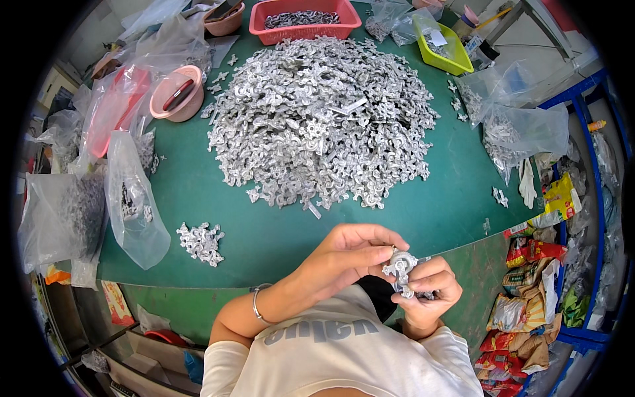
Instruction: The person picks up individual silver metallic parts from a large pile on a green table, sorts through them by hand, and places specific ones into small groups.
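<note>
My left hand, with a bangle on its wrist, pinches the top of a small silvery metal casting between thumb and fingers. From the other side my right hand grips the lower part of the same casting, which has a round middle and short arms. Something dark and metallic shows between the right fingers, too covered to make out. Both hands are held in front of my chest, just off the table's near edge. Beyond them a big heap of similar metal castings covers the middle of the green table.
A small pile of castings lies at the near left. Behind the heap stands a red basket; a pink bowl is left, a yellow-green basket right. Plastic bags crowd the left side. Blue shelving rises at right.
</note>
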Tool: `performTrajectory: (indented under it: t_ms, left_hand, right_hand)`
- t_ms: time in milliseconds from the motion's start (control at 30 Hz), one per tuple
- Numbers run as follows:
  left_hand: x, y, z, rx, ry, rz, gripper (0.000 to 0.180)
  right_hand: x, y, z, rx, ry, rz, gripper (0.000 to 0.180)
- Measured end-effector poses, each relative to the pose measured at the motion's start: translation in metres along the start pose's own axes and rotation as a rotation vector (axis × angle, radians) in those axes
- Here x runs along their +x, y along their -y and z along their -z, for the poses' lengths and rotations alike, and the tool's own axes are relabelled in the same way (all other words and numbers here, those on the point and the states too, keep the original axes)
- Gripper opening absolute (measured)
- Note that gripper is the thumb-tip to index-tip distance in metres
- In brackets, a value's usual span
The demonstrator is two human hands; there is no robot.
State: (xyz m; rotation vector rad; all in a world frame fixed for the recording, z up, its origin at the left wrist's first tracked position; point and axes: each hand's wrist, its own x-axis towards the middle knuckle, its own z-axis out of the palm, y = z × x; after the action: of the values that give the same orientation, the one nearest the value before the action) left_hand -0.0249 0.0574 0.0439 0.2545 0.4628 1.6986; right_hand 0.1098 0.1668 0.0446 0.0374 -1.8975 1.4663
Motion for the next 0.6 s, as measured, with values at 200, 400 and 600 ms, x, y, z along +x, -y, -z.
performTrajectory:
  t_ms: [200,400,600]
  left_hand:
    - [0.0008,0.0024,0.003,-0.004,0.032,-0.03,0.024]
    - [-0.0012,0.0024,-0.0013,0.029,0.006,-0.079,0.018]
    - [-0.0014,0.0016,-0.0001,0.072,0.024,-0.104,0.017]
  right_hand:
    - [0.001,0.0014,-0.002,-0.013,-0.011,0.0,0.036]
    - [-0.002,0.0001,-0.0002,-0.024,-0.028,-0.004,0.033]
    - [-0.0053,-0.0024,-0.002,-0.011,-0.078,-0.024,0.03]
